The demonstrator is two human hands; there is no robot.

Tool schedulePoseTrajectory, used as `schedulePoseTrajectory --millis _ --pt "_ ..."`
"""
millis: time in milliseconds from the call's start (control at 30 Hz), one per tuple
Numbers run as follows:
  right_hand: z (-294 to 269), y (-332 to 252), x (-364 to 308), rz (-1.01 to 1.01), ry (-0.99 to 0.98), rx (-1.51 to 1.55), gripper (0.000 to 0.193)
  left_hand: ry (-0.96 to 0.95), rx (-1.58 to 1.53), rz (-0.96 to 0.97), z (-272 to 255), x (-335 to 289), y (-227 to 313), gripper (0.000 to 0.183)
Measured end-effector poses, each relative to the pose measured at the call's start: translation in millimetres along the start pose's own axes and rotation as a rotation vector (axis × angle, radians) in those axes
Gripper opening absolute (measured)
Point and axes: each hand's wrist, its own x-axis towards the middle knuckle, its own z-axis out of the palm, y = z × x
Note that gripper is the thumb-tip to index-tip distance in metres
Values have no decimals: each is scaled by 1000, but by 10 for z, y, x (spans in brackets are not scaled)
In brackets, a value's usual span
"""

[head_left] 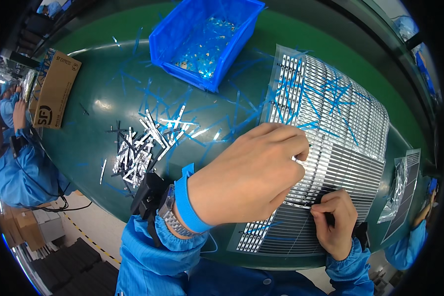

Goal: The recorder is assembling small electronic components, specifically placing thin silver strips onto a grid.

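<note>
A large sheet of narrow silver and dark strips [350,111] lies on the green table, with thin blue film slivers [338,98] scattered across its upper part. My left hand [246,175] reaches over the sheet's left side, its thumb and fingers closed in a pinch above the silver rows. Whatever sits between those fingertips is too small to make out. Lower on the sheet, my right hand [336,224] is curled, thumb and forefinger pressed together at the end of a silver row. Its pinch also hides what it holds. A blue band [182,200] and a metal watch circle my left wrist.
A blue bin [155,47] with film scraps and small bits stands at the back. Loose silver and black strips [138,158] form a pile on the left, near a cardboard box [59,91]. A clear plastic bag [397,192] lies far right. Another person [22,167] sits left.
</note>
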Motion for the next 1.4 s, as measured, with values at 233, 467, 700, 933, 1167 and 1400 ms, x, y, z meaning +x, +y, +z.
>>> schedulePoseTrajectory --millis 233,467,700,933,1167,1400 --pt "1 -4 -5 -1 -6 -15 23 -3 -4 -4 4 -1 7 8" --pt "2 -20 6 0 -9 -35 23 -1 0 -9 6 0 12 8" --pt "5 -14 3 4 -6 -39 23 -13 -1 -11 -5 4 12 7" --pt "2 -38 11 24 -7 -36 21 6 -12 3 12 0 -2 7" --pt "2 -42 13 22 -9 -35 21 2 -4 0 7 -6 11 7" --pt "6 -21 12 13 0 -22 22 12 39 17 42 13 77 23"
